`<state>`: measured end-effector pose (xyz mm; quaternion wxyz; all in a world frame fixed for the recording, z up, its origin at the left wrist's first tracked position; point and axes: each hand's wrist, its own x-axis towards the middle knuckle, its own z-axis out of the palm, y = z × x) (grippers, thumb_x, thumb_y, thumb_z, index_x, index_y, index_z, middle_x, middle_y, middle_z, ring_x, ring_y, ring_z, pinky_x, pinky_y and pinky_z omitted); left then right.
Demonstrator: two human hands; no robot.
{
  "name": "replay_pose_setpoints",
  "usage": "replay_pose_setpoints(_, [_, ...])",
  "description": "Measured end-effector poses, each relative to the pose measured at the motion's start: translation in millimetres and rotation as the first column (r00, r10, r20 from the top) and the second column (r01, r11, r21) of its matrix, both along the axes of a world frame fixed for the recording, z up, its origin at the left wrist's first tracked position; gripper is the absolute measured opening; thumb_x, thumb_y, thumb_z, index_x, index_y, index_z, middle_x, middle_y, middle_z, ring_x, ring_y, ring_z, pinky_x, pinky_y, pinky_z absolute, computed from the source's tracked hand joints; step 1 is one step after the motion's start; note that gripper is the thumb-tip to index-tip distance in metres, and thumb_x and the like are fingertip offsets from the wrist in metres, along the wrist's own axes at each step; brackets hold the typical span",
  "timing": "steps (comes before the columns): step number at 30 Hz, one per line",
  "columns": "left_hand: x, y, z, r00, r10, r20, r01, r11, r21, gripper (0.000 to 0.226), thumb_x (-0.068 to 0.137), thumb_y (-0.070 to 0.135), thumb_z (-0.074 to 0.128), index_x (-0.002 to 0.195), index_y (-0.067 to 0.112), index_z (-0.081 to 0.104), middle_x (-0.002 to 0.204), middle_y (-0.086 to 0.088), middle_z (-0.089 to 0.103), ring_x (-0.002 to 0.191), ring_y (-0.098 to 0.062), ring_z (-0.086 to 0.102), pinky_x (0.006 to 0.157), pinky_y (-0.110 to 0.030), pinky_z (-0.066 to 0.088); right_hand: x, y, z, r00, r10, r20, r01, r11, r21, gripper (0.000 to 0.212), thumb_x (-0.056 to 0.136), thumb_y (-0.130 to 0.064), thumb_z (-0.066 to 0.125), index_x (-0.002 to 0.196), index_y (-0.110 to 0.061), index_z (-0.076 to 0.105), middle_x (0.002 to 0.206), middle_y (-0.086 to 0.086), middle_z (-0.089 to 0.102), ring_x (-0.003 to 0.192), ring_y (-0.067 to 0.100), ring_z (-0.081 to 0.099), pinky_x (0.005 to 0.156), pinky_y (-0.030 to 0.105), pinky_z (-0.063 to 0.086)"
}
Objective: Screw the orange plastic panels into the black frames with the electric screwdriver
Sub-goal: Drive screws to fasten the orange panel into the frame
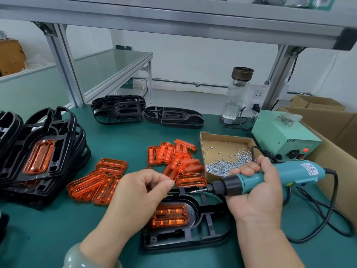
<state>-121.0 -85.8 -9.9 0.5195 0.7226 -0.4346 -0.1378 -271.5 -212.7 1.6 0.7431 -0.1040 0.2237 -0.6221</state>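
Right hand [257, 192] holding screwdriver [270, 176] — grip clamped round blue body. Tool lying level, long axis running left-right, screw [194, 191] sitting on tip, pointing toward frame centre.

Left hand [143, 192] hovering just left of tip, grip pinched together; anything inside too small for telling.

Orange panel [170, 214] sitting in black frame [210, 225] on desk [135, 136], lower centre, just below tip.

Judging next: tool needing tipping down onto panel corner — right hand nearer. Screw box [222, 144] sitting close above right; room opening leftward.
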Motion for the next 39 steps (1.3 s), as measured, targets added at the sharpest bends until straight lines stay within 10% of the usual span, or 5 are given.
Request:
replay_pose_setpoints(17, [-3.5,5.0,-2.9,0.707,-0.411,0.576,0.077,0.854,0.515,0.029,0.09,0.048,0.052,0.118,0.049,0.058,0.102,0.021,0.042,0.106,-0.007,0.037,0.089,-0.028,0.025,-2.6,-1.9,1.3,0.993,-0.01,-0.119,0.002,0.998,-0.067,0.01,0.093,-0.021,0.06,0.088,-0.023,0.051,0.058,-0.011,0.047,0.045,0.004,0.044,0.057,0.02,0.042])
replay_pose_setpoints(39, [-20.7,1.7,-10.3,0.787,-0.407,0.465,0.138,0.849,0.509,0.025,0.093,0.04,0.052,0.116,0.045,0.062,0.102,0.015,0.049,0.104,-0.006,0.047,0.088,-0.026,0.043,-4.9,6.8,4.0,0.918,-0.039,-0.394,-0.138,0.901,-0.411,0.013,0.078,-0.018,0.06,0.091,-0.019,0.059,0.057,-0.004,0.048,0.043,0.01,0.045,0.051,0.02,0.041])
